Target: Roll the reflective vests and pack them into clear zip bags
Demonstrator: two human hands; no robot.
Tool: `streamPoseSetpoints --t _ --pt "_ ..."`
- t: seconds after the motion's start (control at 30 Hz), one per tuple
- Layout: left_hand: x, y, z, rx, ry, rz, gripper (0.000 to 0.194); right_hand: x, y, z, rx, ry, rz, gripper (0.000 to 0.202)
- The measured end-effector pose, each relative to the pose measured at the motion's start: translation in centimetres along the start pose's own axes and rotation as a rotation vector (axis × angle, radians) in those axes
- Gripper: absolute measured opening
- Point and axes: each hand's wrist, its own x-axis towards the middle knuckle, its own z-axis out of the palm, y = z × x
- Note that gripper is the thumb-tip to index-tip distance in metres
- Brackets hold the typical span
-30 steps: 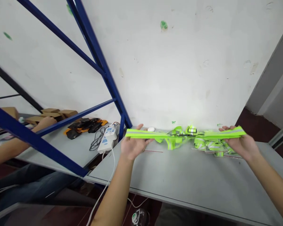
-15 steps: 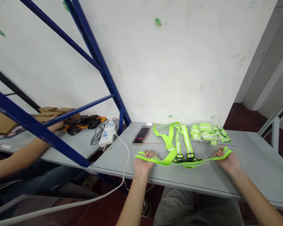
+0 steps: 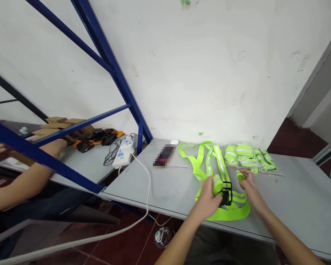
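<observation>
A neon-yellow reflective strap harness (image 3: 200, 162) with silver stripes and black buckles lies on the grey table. My left hand (image 3: 209, 200) is closed round a folded part of its band, beside the black buckle (image 3: 226, 194). My right hand (image 3: 249, 184) pinches another stretch of the same band, to the right of the buckle. Between the two hands the band sags in a loop toward the table's front edge. Shoulder straps run back toward the wall.
Bagged neon-yellow straps (image 3: 244, 154) sit at the back right. A blurred-out phone (image 3: 164, 155) and a white disc (image 3: 174, 142) lie at left. A power strip (image 3: 124, 152), white cable (image 3: 149, 184), blue frame (image 3: 132, 106) and another person's arm (image 3: 30, 184) are farther left. A bottle (image 3: 162, 236) stands on the floor.
My hands have come from wide apart to close together, bringing in the ends of the band. The stretched band now hangs slack in a loop, and the view has shifted slightly.
</observation>
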Motion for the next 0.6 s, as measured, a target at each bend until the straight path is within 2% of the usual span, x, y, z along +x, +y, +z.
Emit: streamPoseSetpoints --t 0.07,0.1,0.2,0.3,0.47,0.6 --pt "-0.6 -0.5 1.2 0.47 -0.201 0.12 0.064 -0.2 0.0 0.4 -0.14 -0.048 -0.083 0.047" --pt "-0.8 -0.8 1.5 0.635 -0.266 0.154 0.068 -0.4 -0.1 0.3 -0.225 -0.052 -0.136 0.051" --pt "-0.9 -1.6 1.5 0.912 -0.328 0.19 0.076 -0.7 -0.4 -0.7 -0.41 0.047 -0.244 0.055" --pt "-0.3 -2.4 0.9 1.023 -0.313 0.224 0.078 -0.8 0.2 -2.5 -0.548 0.079 -0.287 0.051" --pt "2.5 -3.4 0.2 1.112 -0.222 0.298 0.065 0.1 2.7 -5.2 -0.959 -0.084 -0.531 0.045" --pt "4.4 -2.9 -0.4 1.106 -0.18 0.349 0.053 1.4 3.0 -6.0 -1.116 -0.023 -0.543 0.047"
